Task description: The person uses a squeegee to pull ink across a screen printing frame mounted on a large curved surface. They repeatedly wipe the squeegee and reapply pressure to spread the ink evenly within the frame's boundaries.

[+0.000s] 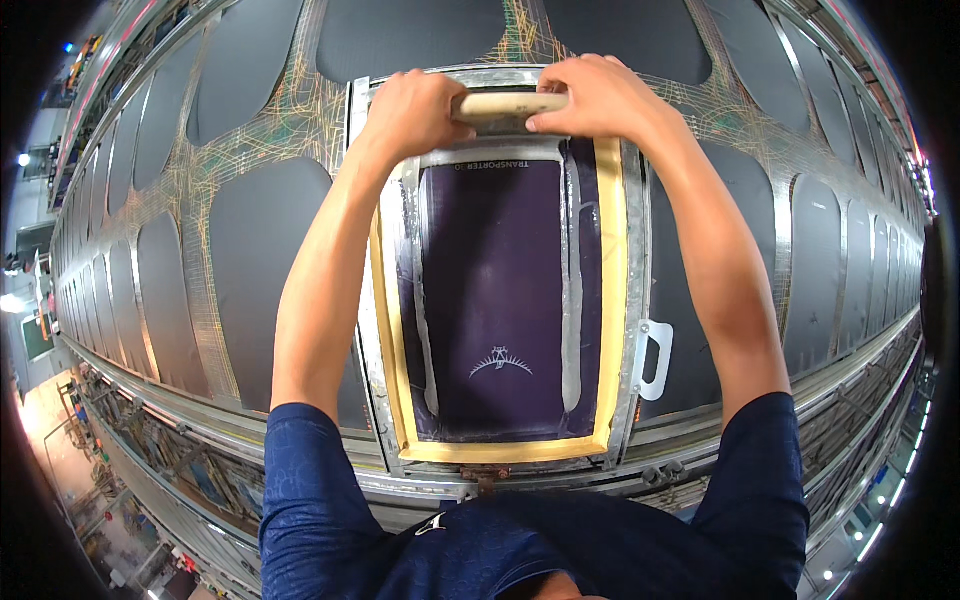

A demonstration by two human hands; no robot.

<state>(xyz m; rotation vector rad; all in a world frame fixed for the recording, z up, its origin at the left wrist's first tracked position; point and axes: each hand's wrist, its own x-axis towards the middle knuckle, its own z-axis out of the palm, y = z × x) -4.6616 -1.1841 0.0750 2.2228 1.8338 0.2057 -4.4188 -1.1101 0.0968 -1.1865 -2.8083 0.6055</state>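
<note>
My left hand point(412, 112) and my right hand point(590, 95) are closed on the two ends of a pale squeegee with a bar handle point(495, 104), held across the far end of a screen-printing frame point(630, 260). The frame's dark purple screen point(490, 270) has a yellow taped border, grey ink streaks down both sides, lettering at the top and a pale emblem near the bottom. A silver side handle point(655, 360) is on the frame's right, below my right forearm.
A long table of dark flat panels point(265, 250) with strands of coloured lines between them stretches to both sides and beyond the frame. Metal rails point(680, 450) run along its near edge, in front of my body. A cluttered floor shows at the lower left.
</note>
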